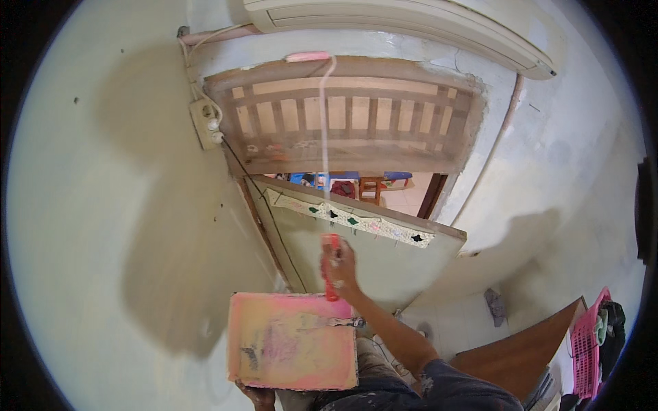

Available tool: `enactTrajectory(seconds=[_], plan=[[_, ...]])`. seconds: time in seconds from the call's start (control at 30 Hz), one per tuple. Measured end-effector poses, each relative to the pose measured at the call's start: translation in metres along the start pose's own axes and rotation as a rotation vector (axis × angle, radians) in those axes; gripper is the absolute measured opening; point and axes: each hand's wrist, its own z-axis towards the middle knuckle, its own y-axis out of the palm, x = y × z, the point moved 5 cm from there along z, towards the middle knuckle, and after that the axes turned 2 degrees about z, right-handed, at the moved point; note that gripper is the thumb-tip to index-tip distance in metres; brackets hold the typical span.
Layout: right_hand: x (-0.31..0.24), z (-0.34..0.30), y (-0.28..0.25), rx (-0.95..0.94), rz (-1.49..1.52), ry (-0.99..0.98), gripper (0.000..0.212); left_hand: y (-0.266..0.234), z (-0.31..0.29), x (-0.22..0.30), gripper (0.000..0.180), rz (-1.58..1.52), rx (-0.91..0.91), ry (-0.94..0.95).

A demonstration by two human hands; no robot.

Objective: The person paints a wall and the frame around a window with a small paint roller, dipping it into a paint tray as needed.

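Observation:
My right hand (341, 268) is wrapped round the red handle of a paint roller (325, 116). The roller's long pale rod reaches up and away, and its pink sleeve (307, 56) lies at the upper edge of a wooden slatted vent frame (343, 156), by the pale wall strip above it. At the lower left, my left hand (256, 395) grips the near edge of a paint tray (295, 366), its fingers mostly hidden under it. Yellowish and pink paint coats the tray, with dark smears. A dark, paint-crusted strip lies at its right edge; its kind I cannot make out.
An air conditioner (411, 26) hangs above the vent. Left of it, a power socket (204, 122) has plugs and trailing cables. Below stands a door (384, 260) with a patterned cloth strip (353, 220). A brown board (521, 353) and pink basket (588, 346) are lower right.

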Motion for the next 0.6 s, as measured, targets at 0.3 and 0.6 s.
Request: enactTrajectory(seconds=[0.3,0.6], plan=[[-0.064,0.001,-0.177,0.131,-0.176,0.005,0.035,0.053,-0.007,-0.004,0.064,0.138,-0.347,0.003],[-0.084,0.031,-0.218,0.116,-0.174,-0.033,0.035,0.056,-0.005,-0.012,0.064,0.165,-0.359,-0.057]])
